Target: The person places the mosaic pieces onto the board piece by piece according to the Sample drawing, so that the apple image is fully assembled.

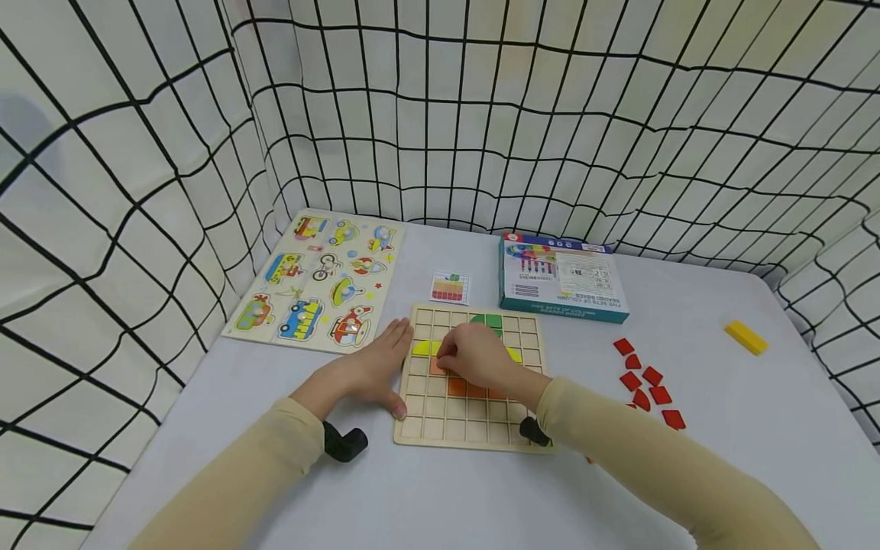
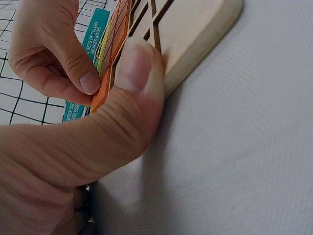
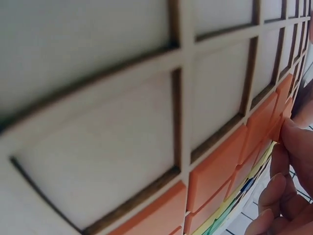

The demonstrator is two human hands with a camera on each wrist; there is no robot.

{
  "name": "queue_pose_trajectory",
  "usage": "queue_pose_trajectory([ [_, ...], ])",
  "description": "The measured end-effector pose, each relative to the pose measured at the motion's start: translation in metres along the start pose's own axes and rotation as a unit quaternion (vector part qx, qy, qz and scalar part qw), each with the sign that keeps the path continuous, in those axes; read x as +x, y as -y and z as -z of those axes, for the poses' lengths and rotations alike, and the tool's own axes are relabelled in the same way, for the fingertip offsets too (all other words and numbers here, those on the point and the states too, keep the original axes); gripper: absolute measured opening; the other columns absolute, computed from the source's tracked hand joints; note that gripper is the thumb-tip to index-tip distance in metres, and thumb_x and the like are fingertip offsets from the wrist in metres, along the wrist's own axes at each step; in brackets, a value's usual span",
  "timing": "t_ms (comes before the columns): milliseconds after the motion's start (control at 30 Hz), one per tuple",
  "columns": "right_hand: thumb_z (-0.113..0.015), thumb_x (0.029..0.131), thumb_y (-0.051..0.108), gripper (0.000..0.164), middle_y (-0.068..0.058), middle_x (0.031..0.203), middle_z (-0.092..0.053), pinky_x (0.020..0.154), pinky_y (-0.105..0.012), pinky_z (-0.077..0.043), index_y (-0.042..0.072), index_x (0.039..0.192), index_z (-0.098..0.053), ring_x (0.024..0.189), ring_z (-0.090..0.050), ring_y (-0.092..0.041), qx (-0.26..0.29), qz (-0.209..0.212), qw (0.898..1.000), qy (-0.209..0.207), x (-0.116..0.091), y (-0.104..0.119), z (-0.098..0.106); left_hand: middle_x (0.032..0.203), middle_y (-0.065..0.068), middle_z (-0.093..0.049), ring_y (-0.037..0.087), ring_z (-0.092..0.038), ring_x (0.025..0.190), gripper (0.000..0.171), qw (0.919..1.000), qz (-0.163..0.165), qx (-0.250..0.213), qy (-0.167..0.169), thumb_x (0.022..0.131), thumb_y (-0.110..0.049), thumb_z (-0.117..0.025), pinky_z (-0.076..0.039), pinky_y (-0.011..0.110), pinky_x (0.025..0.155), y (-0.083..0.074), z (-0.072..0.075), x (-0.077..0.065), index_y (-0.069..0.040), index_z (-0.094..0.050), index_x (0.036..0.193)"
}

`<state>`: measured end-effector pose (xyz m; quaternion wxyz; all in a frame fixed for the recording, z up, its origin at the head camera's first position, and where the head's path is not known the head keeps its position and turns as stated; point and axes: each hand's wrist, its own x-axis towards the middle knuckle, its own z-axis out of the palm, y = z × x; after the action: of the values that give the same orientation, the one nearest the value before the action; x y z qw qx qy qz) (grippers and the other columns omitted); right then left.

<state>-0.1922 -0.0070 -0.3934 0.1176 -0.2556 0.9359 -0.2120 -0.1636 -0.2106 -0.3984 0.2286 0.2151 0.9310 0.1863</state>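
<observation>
A wooden grid board (image 1: 426, 429) lies on the white table, with green tiles (image 1: 493, 321), yellow tiles (image 1: 422, 348) and orange tiles (image 1: 457, 387) in its cells. My left hand (image 1: 367, 373) rests along the board's left edge, fingers extended and thumb lying against the rim, as the left wrist view also shows. Above the grid, my right hand (image 1: 477, 356) pinches a square orange tile (image 1: 437, 367) between thumb and fingertips at the left end of an orange row. The right hand covers some middle cells in the head view.
Several red tiles (image 1: 661, 395) lie scattered to the right, and a yellow block (image 1: 745, 337) sits farther off. Behind the board are a small pattern card (image 1: 450, 288) and a teal-edged box (image 1: 564, 283). A vehicle puzzle board (image 1: 319, 283) lies back left. Black netting (image 1: 440, 122) surrounds the table.
</observation>
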Motion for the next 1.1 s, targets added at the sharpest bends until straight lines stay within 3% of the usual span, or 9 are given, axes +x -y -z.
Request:
queue_pose_trajectory([
  [300, -0.079, 0.09, 0.019, 0.009, 0.002, 0.088, -0.078, 0.082, -0.03, -0.058, 0.011, 0.094, -0.082, 0.081, -0.064, -0.01, -0.006, 0.005, 1.0, -0.006, -0.001, -0.002, -0.002, 0.169, 0.029, 0.0, 0.043, 0.003, 0.159, 0.135, 1.0, -0.004, 0.003, -0.001, 0.071, -0.041, -0.093, -0.008, 0.053, 0.131, 0.001, -0.001, 0.001, 0.013, -0.007, 0.159],
  [567, -0.078, 0.091, 0.016, 0.009, 0.002, 0.091, -0.073, 0.074, -0.025, -0.053, 0.011, 0.098, -0.081, 0.081, -0.057, -0.013, 0.084, -0.017, 0.996, -0.019, -0.016, -0.019, 0.016, 0.169, 0.03, 0.001, 0.044, 0.003, 0.159, 0.135, 1.0, -0.004, 0.003, 0.0, 0.07, -0.041, -0.093, -0.008, 0.053, 0.131, 0.001, -0.002, 0.002, 0.013, -0.006, 0.159],
  [700, -0.077, 0.092, 0.014, 0.012, 0.0, 0.092, -0.074, 0.075, -0.025, -0.053, 0.01, 0.102, -0.08, 0.084, -0.06, -0.015, 0.109, -0.015, 0.993, -0.035, -0.035, -0.044, 0.032, 0.17, 0.029, 0.002, 0.043, 0.003, 0.159, 0.136, 1.0, 0.002, 0.009, 0.0, 0.07, -0.041, -0.094, -0.007, 0.052, 0.131, 0.001, -0.002, 0.003, 0.012, -0.006, 0.159],
  [867, -0.075, 0.093, 0.016, 0.017, 0.0, 0.096, -0.074, 0.079, -0.027, -0.051, 0.011, 0.109, -0.078, 0.091, -0.061, -0.017, 0.111, -0.051, 0.991, -0.053, -0.069, -0.081, 0.049, 0.17, 0.028, 0.003, 0.042, 0.005, 0.159, 0.137, 0.9999, 0.005, 0.011, 0.003, 0.07, -0.041, -0.094, -0.007, 0.051, 0.131, 0.0, -0.002, 0.004, 0.011, -0.004, 0.16],
  [1100, -0.077, 0.092, 0.018, 0.022, 0.002, 0.101, -0.075, 0.083, -0.03, -0.049, 0.015, 0.113, -0.078, 0.095, -0.062, -0.016, 0.087, -0.082, 0.992, -0.034, -0.124, -0.12, 0.063, 0.17, 0.028, 0.003, 0.043, 0.004, 0.159, 0.138, 0.9999, 0.008, 0.013, 0.005, 0.069, -0.041, -0.094, -0.006, 0.052, 0.131, -0.001, -0.003, 0.005, 0.012, -0.004, 0.159],
])
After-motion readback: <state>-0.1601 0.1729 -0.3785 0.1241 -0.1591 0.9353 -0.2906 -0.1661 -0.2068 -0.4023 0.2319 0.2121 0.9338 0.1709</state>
